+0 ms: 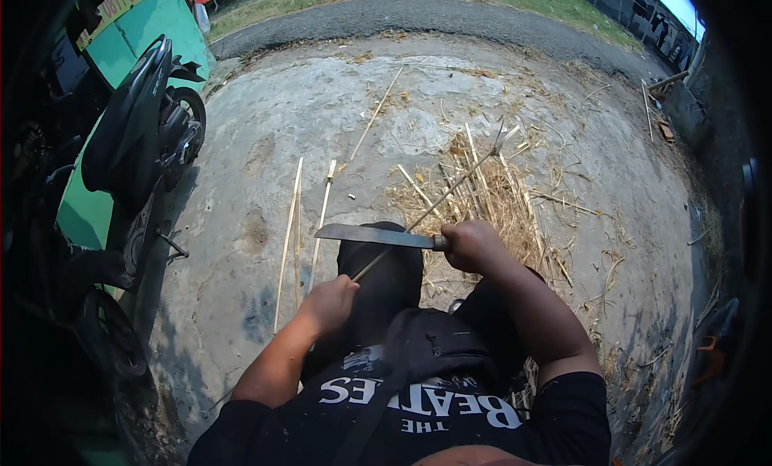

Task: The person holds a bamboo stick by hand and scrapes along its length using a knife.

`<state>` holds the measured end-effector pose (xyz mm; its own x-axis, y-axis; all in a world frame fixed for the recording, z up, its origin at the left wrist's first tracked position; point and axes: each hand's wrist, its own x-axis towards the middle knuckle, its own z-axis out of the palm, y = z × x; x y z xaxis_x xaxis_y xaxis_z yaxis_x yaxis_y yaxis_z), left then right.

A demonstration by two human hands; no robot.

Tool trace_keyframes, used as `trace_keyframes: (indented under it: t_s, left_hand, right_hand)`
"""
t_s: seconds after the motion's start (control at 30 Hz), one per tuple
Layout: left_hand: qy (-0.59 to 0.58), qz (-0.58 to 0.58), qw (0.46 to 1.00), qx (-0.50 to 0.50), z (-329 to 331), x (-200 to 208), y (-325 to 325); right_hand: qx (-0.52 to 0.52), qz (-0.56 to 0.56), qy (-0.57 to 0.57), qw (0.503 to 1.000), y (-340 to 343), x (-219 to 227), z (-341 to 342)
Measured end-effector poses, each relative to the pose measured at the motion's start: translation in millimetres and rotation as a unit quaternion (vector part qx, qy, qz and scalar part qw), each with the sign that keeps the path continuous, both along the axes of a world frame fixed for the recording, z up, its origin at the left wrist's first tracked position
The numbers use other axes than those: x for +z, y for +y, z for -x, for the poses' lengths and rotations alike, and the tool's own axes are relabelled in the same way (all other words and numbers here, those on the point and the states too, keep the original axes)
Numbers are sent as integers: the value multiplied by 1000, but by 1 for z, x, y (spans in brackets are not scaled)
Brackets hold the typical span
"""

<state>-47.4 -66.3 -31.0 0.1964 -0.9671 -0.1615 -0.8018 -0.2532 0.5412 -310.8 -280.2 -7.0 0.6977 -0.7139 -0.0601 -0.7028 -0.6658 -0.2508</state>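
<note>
My right hand [476, 247] is closed around the handle of a machete [370, 236], whose broad blade points left above my dark-clad knee. In my left hand [330, 301] is the near end of a thin brown stick [452, 191], perhaps bamboo. It slants away to the upper right and ends in a small fork of twigs. The blade crosses the stick's line between my hands; I cannot tell whether the edge touches it. Beyond my right hand lies a heap of straw-coloured shavings [515, 217] with several sticks in it.
Pale split strips [290, 233] lie on the concrete ground [233, 184] left of my knee, and a longer one [376, 116] lies farther out. A parked motorcycle [133, 144] stands at the left by a green panel. An asphalt road [386, 22] and grass run across the far side.
</note>
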Motion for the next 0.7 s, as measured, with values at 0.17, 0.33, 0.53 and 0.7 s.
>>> trace_keyframes:
  t_s: [0.17, 0.33, 0.53, 0.7]
  left_hand:
    - [44, 33, 998, -22, 1, 1, 2]
    - [53, 31, 998, -21, -3, -8, 9]
    - [68, 73, 995, -16, 1, -3, 9]
    - [14, 79, 997, -1, -8, -5, 8]
  right_hand:
    - [-177, -33, -175, 968, -44, -22, 25]
    - [-15, 20, -39, 999, 7, -6, -12]
    - [-125, -22, -136, 982, -47, -13, -7]
    - [-61, 9, -95, 994, -7, -3, -33]
